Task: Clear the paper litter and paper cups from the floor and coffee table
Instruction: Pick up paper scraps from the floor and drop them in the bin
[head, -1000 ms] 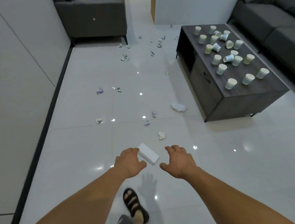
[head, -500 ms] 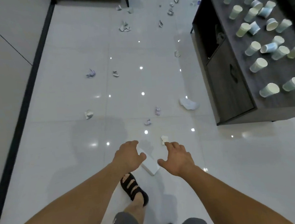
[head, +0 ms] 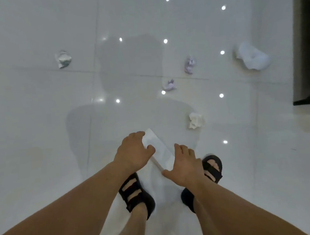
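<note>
My left hand (head: 133, 153) is shut on the far end of a flat white folded bag (head: 158, 149), held above the white tiled floor. A thin translucent sheet hangs down from it between my feet. My right hand (head: 184, 165) lies over the near end with fingers spread and the thumb out to the side. Paper litter lies ahead: a white wad (head: 195, 120) closest, two purple scraps (head: 169, 85) (head: 190, 65), a bigger white crumple (head: 253, 58) at the right, and a grey-white wad (head: 63, 59) at the left. No cups are in view.
The dark coffee table's corner (head: 307, 47) stands at the right edge, close to the bigger crumple. My feet in black sandals (head: 136, 194) (head: 211, 166) stand right below my hands. Ceiling lights glint on the glossy floor.
I have stepped forward and tilted my head down, so the sofa, the cups and most of the table have left the view. My right hand has closed in onto the bag's near end.
</note>
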The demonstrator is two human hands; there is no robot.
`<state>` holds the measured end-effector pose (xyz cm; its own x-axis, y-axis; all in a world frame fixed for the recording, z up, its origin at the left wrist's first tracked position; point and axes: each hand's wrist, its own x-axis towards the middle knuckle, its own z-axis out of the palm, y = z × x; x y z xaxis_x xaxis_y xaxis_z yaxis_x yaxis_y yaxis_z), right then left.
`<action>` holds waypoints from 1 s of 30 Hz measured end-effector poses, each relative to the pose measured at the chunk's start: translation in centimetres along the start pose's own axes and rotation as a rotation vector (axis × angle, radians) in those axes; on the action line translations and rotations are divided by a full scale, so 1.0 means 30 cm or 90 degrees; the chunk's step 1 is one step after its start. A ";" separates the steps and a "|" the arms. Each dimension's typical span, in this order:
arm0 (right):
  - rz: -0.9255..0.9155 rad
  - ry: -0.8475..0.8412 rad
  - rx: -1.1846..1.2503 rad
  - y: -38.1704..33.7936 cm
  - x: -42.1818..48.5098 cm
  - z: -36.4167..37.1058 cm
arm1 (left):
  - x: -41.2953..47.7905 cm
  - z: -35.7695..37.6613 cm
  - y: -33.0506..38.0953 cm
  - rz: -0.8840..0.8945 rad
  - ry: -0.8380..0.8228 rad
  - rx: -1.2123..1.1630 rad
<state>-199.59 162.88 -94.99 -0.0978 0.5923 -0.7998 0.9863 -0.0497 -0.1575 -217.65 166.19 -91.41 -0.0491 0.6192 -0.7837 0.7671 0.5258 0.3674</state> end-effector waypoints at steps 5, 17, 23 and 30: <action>0.017 0.019 -0.032 0.043 0.280 0.297 | 0.253 0.228 -0.176 -0.053 -0.009 -0.024; 0.037 0.196 0.113 0.013 0.361 0.371 | 0.339 0.317 -0.247 -0.081 -0.023 -0.145; -0.065 0.297 0.322 -0.003 0.321 0.126 | 0.346 0.225 -0.008 -0.053 0.009 -0.443; -0.030 0.268 0.072 0.283 0.514 0.014 | 0.465 0.212 0.057 -0.002 0.088 -0.232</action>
<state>-192.78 171.26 -108.90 -0.0573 0.8713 -0.4874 0.9590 -0.0876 -0.2694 -212.96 172.03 -104.90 -0.1561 0.6772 -0.7190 0.4902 0.6851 0.5388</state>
